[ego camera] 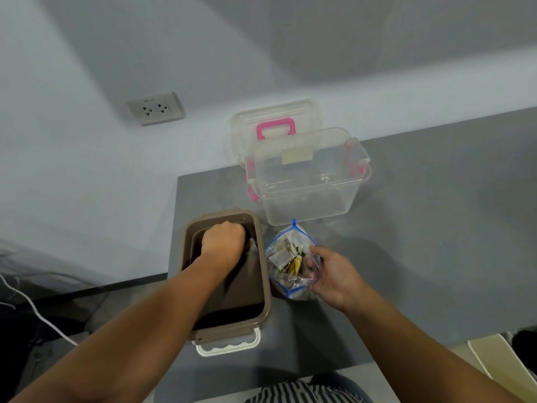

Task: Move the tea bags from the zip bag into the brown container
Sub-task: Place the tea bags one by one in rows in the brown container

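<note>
Fingers of left hand (222, 241) curled down inside container (226, 333), grasp hidden: cannot tell. Right hand (334, 274) pinching bag (290, 286) at its 3 o'clock side. Lies just beside container, at its 3 o'clock, long axis 12-to-6, tea bags (280, 257) inside.

Grey table (436, 213) is seen from above, set against a pale blue-grey wall (87, 184). At 12 o'clock, just above frame ctr, a clear plastic box (305, 209) w/ pink latches (356, 164) is stood lidless on the table; a beige tape strip (297, 155) is seen near its far rim. Its clear lid (250, 117), w/ pink handle (276, 128), is propped behind it against the wall. A double socket (155, 108) is mounted at 10 o'clock. A white cable (35, 309) is seen at 8 o'clock; a cream obj. (494, 359) is cut off at 4 o'clock.
</note>
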Tool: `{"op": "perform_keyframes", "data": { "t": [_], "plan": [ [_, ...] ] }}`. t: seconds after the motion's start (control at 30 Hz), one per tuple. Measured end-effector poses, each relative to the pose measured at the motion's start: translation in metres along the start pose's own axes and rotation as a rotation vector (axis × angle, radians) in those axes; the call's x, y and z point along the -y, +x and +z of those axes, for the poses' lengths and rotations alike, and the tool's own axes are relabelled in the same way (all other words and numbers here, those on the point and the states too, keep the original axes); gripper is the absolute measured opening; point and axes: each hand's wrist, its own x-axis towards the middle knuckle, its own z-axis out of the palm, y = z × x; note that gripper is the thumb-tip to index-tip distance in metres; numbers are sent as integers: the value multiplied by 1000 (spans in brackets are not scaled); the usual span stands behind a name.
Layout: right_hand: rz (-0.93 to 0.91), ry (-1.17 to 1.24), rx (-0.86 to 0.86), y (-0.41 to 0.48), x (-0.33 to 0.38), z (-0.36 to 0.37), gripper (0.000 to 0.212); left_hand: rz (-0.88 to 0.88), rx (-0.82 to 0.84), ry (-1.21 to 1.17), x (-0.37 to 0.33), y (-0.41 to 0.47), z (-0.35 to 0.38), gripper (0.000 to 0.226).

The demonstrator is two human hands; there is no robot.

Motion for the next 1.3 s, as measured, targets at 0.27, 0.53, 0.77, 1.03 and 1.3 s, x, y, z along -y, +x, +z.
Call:
{"op": "perform_keyframes", "data": {
  "t": [0.27, 0.53, 0.77, 1.03, 1.3],
  "plan": [
    [41, 2, 71, -7, 11, 2, 19, -198, 215, -280, 2, 1, 11, 20],
    [64, -66, 112, -1, 14, -6, 18, -331, 360, -623, -4, 0, 15, 28],
    [74, -159, 67, -15, 19, 4, 27, -349, 273, -669, 0, -12, 12, 50],
    [5, -250, 45, -24, 20, 6, 17, -270, 87, -685, 11, -33, -25, 20],
    [-35, -277, -8, -28, 19, -1, 16, 126, -131, -845, -35, -65, -87, 2]
  ]
}}
